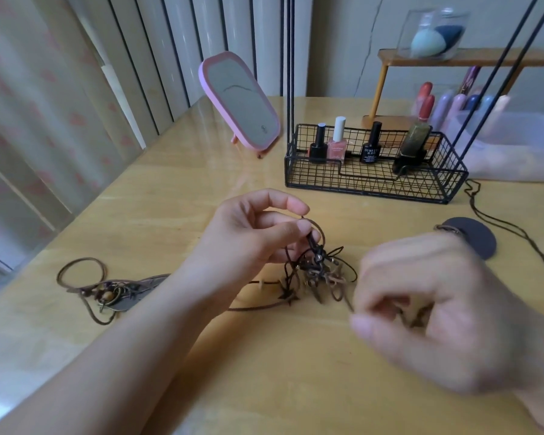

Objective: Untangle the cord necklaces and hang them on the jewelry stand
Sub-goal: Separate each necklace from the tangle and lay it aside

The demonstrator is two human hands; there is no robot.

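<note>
My left hand (258,227) is pinching a cord loop and lifting the knot (319,271) up. My right hand (434,312) is curled and blurry; I cannot tell its hold. The knot is hanging between them, nearer my left, cords trailing down.

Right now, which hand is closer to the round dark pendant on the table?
The right hand. It is just in front of the round dark pendant, almost overlapping its near edge. The left hand is farther off, across the tangled cords it pinches.
</note>
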